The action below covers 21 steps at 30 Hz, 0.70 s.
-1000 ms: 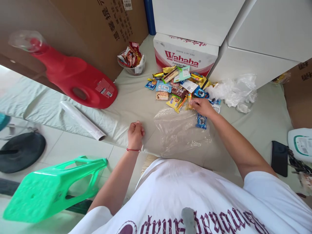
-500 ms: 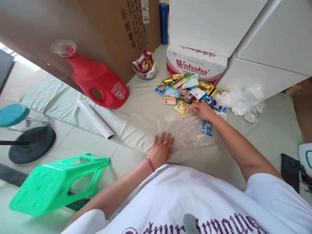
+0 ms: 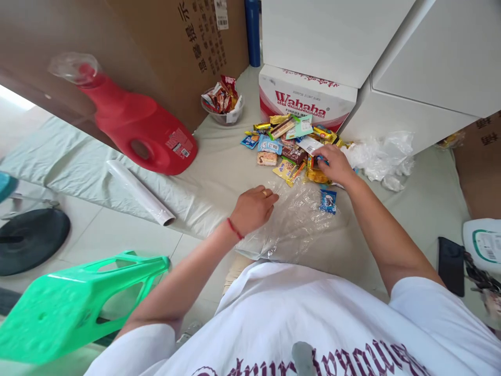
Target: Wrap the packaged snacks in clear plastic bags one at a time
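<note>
Under right grip [image 3: 332, 164]: snack packets [image 3: 291, 151]

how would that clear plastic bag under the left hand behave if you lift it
The clear plastic bag looks thin and crinkled, so it would probably go floppy. It seems very light, and the left hand resting on it may be what keeps it from sliding.

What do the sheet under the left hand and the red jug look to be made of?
Sheet: thin clear plastic film, glossy; it crinkles and the cloth shows through. Jug: apparently rigid moulded plastic, smooth and shiny, with a clear cap. Left hand rests on the sheet's edge.
</note>
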Motion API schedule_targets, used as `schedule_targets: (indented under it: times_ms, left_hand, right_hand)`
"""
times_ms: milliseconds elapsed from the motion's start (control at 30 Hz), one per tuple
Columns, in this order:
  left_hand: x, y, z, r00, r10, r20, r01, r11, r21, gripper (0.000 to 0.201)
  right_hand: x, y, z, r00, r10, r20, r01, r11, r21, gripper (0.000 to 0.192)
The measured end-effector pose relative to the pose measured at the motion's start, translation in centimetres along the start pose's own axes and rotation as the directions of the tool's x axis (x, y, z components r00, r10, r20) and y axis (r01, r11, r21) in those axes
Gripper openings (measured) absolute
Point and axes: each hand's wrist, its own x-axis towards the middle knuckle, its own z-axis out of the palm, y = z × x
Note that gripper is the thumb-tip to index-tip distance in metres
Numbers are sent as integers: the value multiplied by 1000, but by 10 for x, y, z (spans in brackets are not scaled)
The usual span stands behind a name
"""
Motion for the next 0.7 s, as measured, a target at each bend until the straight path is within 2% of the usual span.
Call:
schedule_targets:
  times_ms: [67,100,167,267,367,467,533,600,700]
  left_hand:
    - [20,-26,31,985,171,-24,-173,982,-74,35]
    - [26,-34,48,977,214,-21,-215,972,-91,36]
    - [31,-40,77,990,141,-18,-142,986,-86,40]
    - [18,-29,102,992,-116,-51,114,992,-48,49]
    - [0,-11,107,959,-271,-81,269,962,-36,52]
    - [-9,-1,106,941,-328,-82,326,945,-34,53]
    - [-11,2,106,930,-357,-82,356,934,-31,53]
    - [-12,6,107,921,-381,-83,380,924,-29,53]
    - [-17,12,107,910,-407,-79,405,914,-34,53]
  right_hand:
    - [-24,14,1,991,40,125,-25,992,-121,44]
    - [-34,18,5,980,66,186,-33,984,-175,50]
    - [-50,20,13,962,132,240,-64,961,-271,59]
    - [-54,14,15,956,213,203,-140,936,-324,57]
    - [-33,5,5,964,245,105,-220,955,-200,54]
    - [5,-8,0,976,216,4,-216,973,-77,53]
    - [32,-20,9,980,197,34,-192,975,-115,50]
    - [54,-32,25,967,230,109,-201,952,-230,49]
    - [68,-46,50,956,256,145,-185,906,-380,60]
